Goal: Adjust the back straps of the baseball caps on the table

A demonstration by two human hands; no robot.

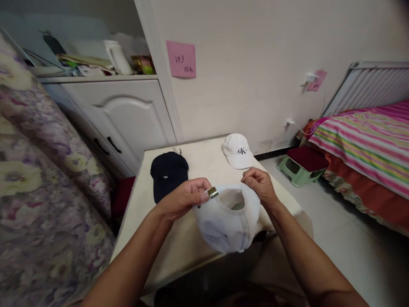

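Note:
A pale baseball cap (223,226) hangs between my two hands over the table's near edge, its back opening turned up toward me. My left hand (193,194) pinches the cap's strap end by a metal buckle (212,192). On the other side of the opening, my right hand (260,184) is closed on the cap's other strap end, which its fingers mostly hide. A dark navy cap (169,172) with a small white mark lies on the table to the left. Farther back rests a white cap (238,149) with black letters.
The cream-covered table (204,155) stands against the wall. A flowered curtain (47,192) hangs at left, before a white cabinet (128,111). At right are a green stool (297,170) with a dark red top and a bed with a striped cover (361,136).

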